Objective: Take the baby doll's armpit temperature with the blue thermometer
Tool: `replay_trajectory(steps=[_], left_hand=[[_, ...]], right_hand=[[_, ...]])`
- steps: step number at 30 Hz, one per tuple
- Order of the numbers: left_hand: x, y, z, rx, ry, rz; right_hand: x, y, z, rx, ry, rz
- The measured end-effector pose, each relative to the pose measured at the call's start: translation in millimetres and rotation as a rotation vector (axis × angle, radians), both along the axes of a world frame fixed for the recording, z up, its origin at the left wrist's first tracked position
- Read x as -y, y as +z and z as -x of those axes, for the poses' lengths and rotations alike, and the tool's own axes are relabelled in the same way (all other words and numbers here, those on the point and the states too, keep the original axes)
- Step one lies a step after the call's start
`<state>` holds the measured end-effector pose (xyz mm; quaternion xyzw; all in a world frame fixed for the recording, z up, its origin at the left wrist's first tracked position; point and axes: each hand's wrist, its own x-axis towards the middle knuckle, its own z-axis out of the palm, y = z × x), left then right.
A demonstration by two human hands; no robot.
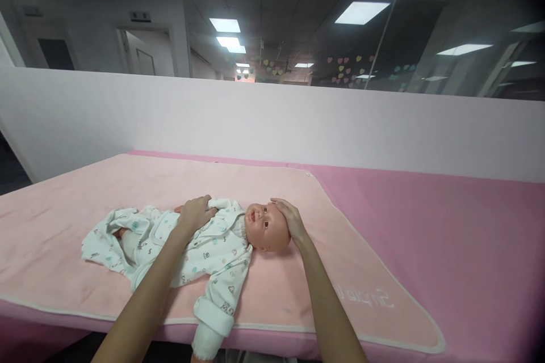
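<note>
A baby doll point(266, 232) lies on its back, its head toward the right and its legs toward the left. It wears a white printed baby outfit point(215, 249), with the near sleeve reaching over the front edge. My left hand point(196, 215) rests on the doll's middle, palm down and fingers loosely stretched out. Against the top of its bare head lies my right hand point(292, 220), fingers stretched flat. Part of the doll's body is hidden behind my left forearm.
A light pink mat point(332, 261) with a pale edge and mirrored lettering covers part of the pink padded table point(468, 238). Behind the table stands a low white wall point(272, 122). Above it, glass with heart stickers point(344, 71) reflects ceiling lights.
</note>
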<state>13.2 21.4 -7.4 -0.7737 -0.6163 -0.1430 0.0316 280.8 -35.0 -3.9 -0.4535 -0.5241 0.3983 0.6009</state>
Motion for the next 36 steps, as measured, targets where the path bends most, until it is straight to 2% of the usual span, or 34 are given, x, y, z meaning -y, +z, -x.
replay_trajectory(steps=[7,12,15,19,25,30,32,33,34,36], left_hand=[[-0.7,0.4,1.9,0.075,-0.011,0.002],[-3.6,-4.3,7.2,0.278,-0.057,-0.088],[-5.2,-7.8,8.1,0.380,-0.055,-0.087],[-7.6,-9.5,5.2,0.376,-0.091,-0.072],[-10.4,-11.3,3.6,0.415,-0.077,-0.075],[-11.5,-10.5,5.3,0.559,0.039,-0.013],[-5.7,-4.9,5.2,0.659,-0.026,-0.013],[-1.0,-0.8,5.0,0.729,-0.112,0.006],[4.5,3.8,4.6,0.804,-0.236,0.064],[16.2,12.9,3.3,0.897,-0.543,0.304]], right_hand=[[-3.0,-5.0,-1.4,-0.012,0.020,0.036],[-2.1,-1.7,1.7,0.005,-0.012,0.041],[-2.2,1.1,2.5,0.017,-0.020,0.039],[-1.6,4.0,2.2,0.042,-0.021,0.033],[1.7,6.9,2.0,0.074,-0.043,0.017],[3.8,8.6,3.1,0.100,-0.038,0.025],[3.7,8.1,3.3,0.111,-0.035,0.018],[3.6,7.7,3.3,0.110,-0.035,0.017],[3.5,7.2,3.3,0.107,-0.034,0.018],[3.2,6.4,3.5,0.100,-0.033,0.020]])
